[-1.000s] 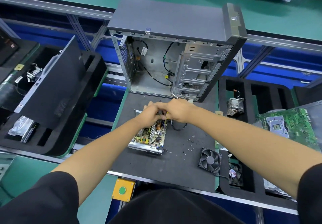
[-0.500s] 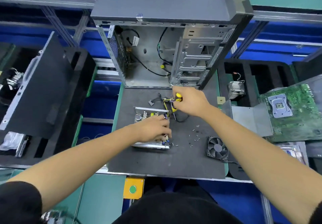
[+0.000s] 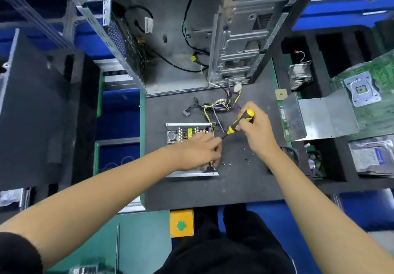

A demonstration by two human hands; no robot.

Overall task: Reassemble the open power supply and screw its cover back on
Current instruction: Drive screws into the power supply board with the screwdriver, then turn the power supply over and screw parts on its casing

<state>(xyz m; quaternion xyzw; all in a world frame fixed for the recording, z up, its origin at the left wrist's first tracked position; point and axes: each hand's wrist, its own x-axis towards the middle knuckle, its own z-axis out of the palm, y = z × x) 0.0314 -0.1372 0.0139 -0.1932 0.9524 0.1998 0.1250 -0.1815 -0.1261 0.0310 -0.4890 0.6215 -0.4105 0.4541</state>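
Standing at the far edge of the dark work mat (image 3: 213,190), an opened desktop computer case (image 3: 181,39) shows its bare metal interior, black cables and drive cage. Left of the mat a black side panel (image 3: 32,107) leans in a foam tray; to the right a bent grey metal cover (image 3: 319,118) rests beside a green motherboard (image 3: 371,94), with a finned heatsink (image 3: 299,75) behind them in the black foam tray. The open power supply (image 3: 187,133) lies near the middle of the mat, its circuit board facing up and its wire bundle (image 3: 217,105) trailing toward the case.

The left hand (image 3: 198,152) lies over the near right part of the power supply, fingers curled at its right edge — whether they pinch anything there cannot be told. The right hand (image 3: 255,128) grips a yellow-and-black screwdriver (image 3: 238,122) by the handle, the shaft slanting down and left so the tip meets the left hand's fingertips at the unit's right side. Loose screws (image 3: 247,158) lie scattered on the mat just right of the unit. A yellow box with a green button (image 3: 181,223) sits at the mat's near edge.
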